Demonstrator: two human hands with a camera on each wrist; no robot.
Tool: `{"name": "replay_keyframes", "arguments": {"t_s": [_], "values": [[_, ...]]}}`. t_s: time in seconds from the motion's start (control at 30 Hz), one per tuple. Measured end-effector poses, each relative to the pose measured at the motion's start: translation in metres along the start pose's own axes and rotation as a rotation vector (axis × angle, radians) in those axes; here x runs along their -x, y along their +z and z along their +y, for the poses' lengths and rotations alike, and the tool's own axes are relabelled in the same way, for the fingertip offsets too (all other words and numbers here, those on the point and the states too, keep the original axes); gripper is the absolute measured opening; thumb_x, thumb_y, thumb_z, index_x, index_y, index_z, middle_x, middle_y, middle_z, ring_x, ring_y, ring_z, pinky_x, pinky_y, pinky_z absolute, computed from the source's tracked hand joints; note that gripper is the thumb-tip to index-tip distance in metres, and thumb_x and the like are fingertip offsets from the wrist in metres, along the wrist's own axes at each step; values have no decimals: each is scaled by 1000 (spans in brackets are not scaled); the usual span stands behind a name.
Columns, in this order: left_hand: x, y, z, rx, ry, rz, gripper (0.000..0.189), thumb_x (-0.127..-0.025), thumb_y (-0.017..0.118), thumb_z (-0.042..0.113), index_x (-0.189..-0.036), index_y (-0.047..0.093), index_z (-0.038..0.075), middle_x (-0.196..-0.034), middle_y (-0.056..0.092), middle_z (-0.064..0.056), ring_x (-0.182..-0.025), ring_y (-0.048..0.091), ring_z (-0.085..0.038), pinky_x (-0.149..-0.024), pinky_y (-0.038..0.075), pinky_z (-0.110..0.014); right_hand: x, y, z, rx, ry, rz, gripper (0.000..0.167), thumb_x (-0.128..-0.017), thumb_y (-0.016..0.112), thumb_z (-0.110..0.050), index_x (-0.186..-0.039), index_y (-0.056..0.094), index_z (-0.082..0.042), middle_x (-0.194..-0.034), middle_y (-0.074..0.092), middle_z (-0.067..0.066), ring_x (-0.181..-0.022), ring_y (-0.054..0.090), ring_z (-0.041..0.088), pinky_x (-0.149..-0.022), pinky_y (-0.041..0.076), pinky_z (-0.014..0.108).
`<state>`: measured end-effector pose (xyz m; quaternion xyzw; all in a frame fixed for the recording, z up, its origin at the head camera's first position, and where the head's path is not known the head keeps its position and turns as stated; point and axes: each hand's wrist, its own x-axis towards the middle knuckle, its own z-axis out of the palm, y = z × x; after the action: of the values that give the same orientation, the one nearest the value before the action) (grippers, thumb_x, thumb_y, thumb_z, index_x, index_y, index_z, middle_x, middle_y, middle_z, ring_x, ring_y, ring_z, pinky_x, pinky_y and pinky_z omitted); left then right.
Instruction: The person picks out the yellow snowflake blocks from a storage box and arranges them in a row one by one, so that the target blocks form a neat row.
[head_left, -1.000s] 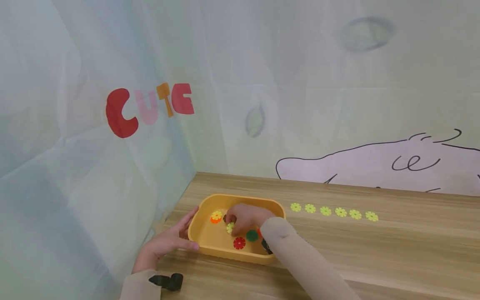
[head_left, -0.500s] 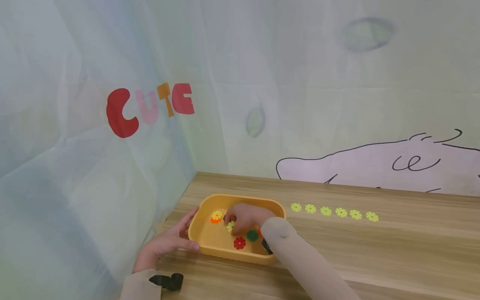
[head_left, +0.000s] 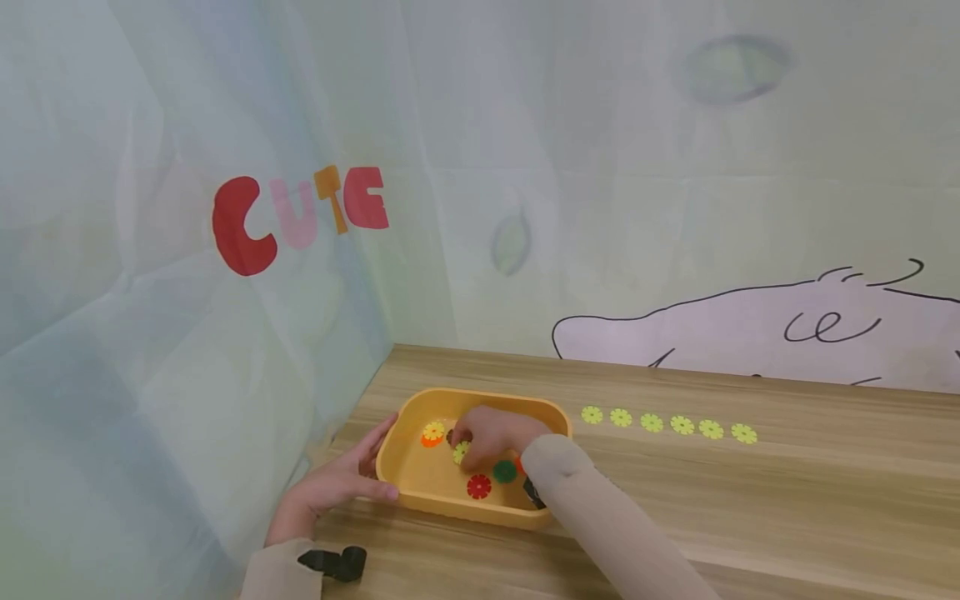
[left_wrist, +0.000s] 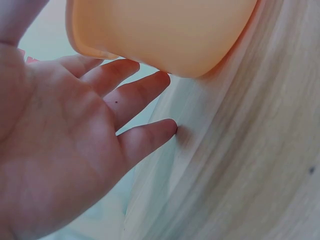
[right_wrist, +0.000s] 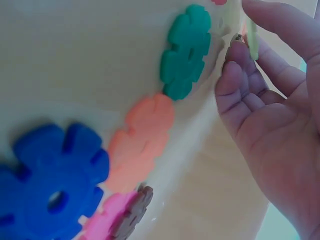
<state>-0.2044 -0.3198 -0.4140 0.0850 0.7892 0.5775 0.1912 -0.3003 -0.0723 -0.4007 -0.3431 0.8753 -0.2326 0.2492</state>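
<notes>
My left hand [head_left: 337, 483] spans the left end of an orange-yellow plastic tub [head_left: 465, 502]. Its thumb lies at the near corner, and its fingers are spread and nearly straight against the outer wall [left_wrist: 160, 35]. Inside the tub, my right hand [head_left: 495, 435] pinches a yellow-green notched snowflake disc [head_left: 461, 452] between thumb and index finger. That disc [right_wrist: 252, 40] appears edge-on in the right wrist view, the other fingers curled beside it. Around the hand lie a red disc [head_left: 479, 487], a green disc [head_left: 506, 472] and a yellow disc [head_left: 432, 431] overlapping an orange one.
Several yellow-green discs [head_left: 651, 422] form a row on the wooden table [head_left: 750, 500], right of the tub. The right wrist view adds a blue disc [right_wrist: 55, 185], a salmon disc [right_wrist: 142, 142], a pink disc and a brown disc. A fabric wall [head_left: 225, 375] stands close on the left.
</notes>
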Motion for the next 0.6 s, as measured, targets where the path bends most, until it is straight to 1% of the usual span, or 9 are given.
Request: {"name": "replay_keyframes", "arguments": {"t_s": [0.13, 0.2, 0.3, 0.43, 0.53, 0.6], "values": [[0, -1, -1, 10, 16, -12, 111, -79, 78, 9, -156, -2, 14, -162, -2, -16, -146, 11, -36, -102, 36, -18, -1, 0, -1, -28, 3, 31, 26, -80, 72, -16, -105, 69, -19, -99, 59, -9, -92, 51, 13, -87, 46, 27], [0, -1, -1, 12, 26, -19, 111, -80, 78, 9, -156, -2, 13, -161, -2, -17, -146, 11, -37, -98, 37, -13, -2, -2, -1, -41, -17, 47, 24, -81, 72, -17, -105, 69, -17, -99, 60, -9, -92, 52, 13, -87, 46, 27], [1, -1, -2, 14, 35, -29, 110, -80, 77, 9, -156, -2, 13, -161, -2, -18, -145, 12, -38, -97, 38, -13, -5, -5, -1, -34, -74, 75, 24, -83, 73, -18, -107, 69, -14, -102, 62, -6, -91, 53, 12, -88, 47, 26], [1, -1, -2, 21, 36, -35, 109, -81, 77, 8, -156, -3, 13, -161, -2, -18, -145, 14, -39, -100, 40, -18, -8, -9, 0, -28, -136, 111, 29, -84, 73, -18, -111, 69, -10, -107, 65, -2, -92, 55, 12, -85, 48, 24], [1, -1, -1, 25, 33, -39, 109, -81, 76, 8, -156, -3, 14, -161, -2, -18, -144, 17, -39, -101, 41, -21, -8, -12, 1, -41, -146, 134, 31, -83, 74, -20, -112, 69, -9, -105, 64, -1, -91, 55, 13, -81, 48, 24], [1, -1, -1, 26, 32, -41, 109, -82, 76, 8, -156, -4, 15, -161, -2, -18, -144, 17, -39, -101, 41, -22, -8, -14, 1, -57, -137, 151, 32, -83, 75, -22, -112, 69, -11, -102, 63, -2, -90, 54, 12, -79, 48, 23]]}}
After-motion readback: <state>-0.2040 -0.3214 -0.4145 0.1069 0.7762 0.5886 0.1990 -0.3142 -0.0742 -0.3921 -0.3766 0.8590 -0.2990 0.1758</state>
